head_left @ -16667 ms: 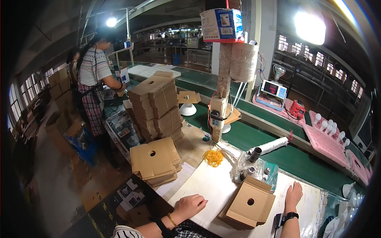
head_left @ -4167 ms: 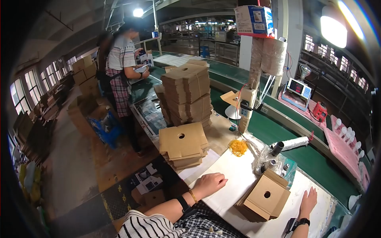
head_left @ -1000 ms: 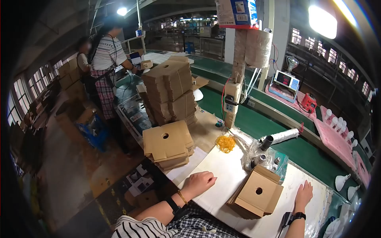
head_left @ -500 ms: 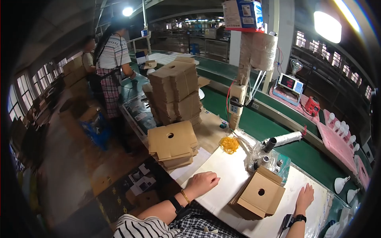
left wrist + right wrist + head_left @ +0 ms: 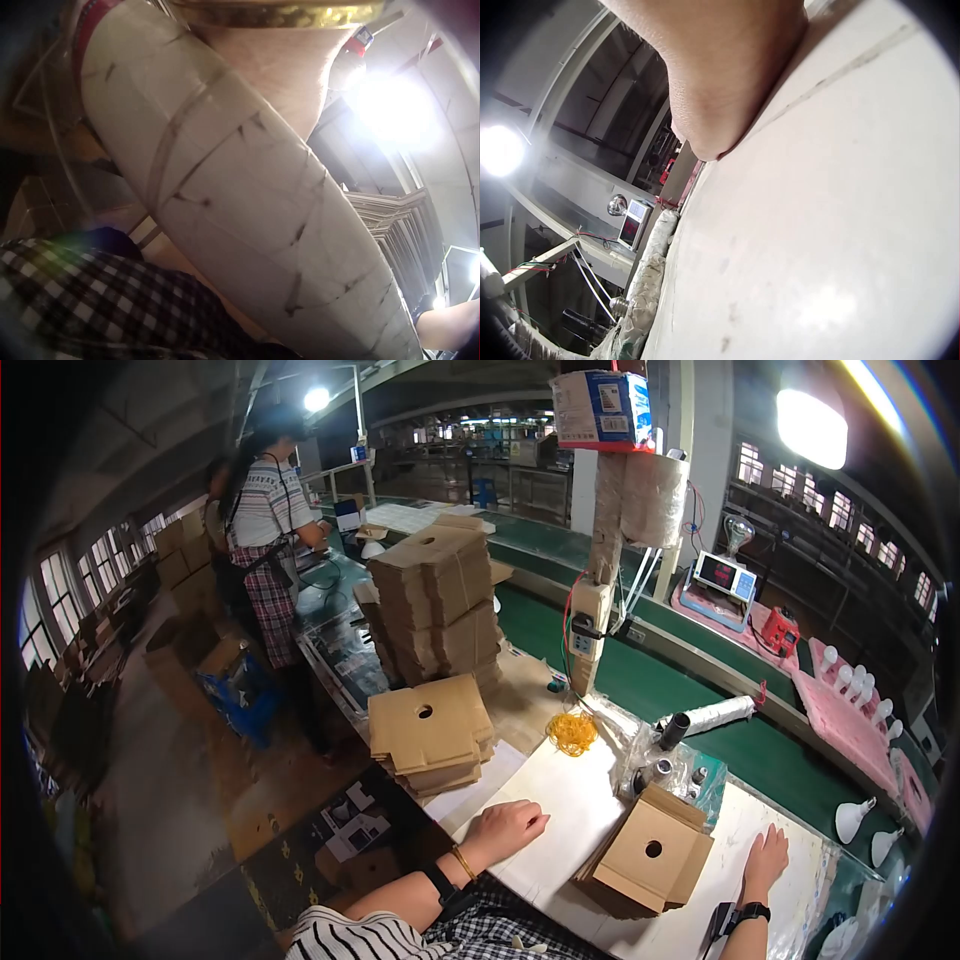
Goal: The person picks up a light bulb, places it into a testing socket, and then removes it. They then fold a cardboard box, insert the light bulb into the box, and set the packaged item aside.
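My left hand (image 5: pixel 505 828) lies on the white table top (image 5: pixel 560 800) with its fingers loosely curled and nothing in them. My right hand (image 5: pixel 765 857) rests flat on the same surface, fingers straight. Between the hands sits a low stack of flat cardboard boxes (image 5: pixel 645 855) with a round hole in the top one; neither hand touches it. In the right wrist view the heel of the right hand (image 5: pixel 727 82) presses the white top (image 5: pixel 832 247). The left wrist view shows only the table edge (image 5: pixel 247 217) and checked cloth (image 5: pixel 97 300).
A second stack of holed cardboard (image 5: pixel 430 735) lies left of the table, with a tall bundled stack (image 5: pixel 435 600) behind it. Yellow rubber bands (image 5: pixel 570 732), a socket post (image 5: pixel 585 635), a white roll (image 5: pixel 715 712), white bulbs (image 5: pixel 850 820) on the green conveyor (image 5: pixel 700 750), a standing person (image 5: pixel 262 530).
Both hands stay where they were on the table. The view has shifted slightly, and the standing person at the back has moved a little.
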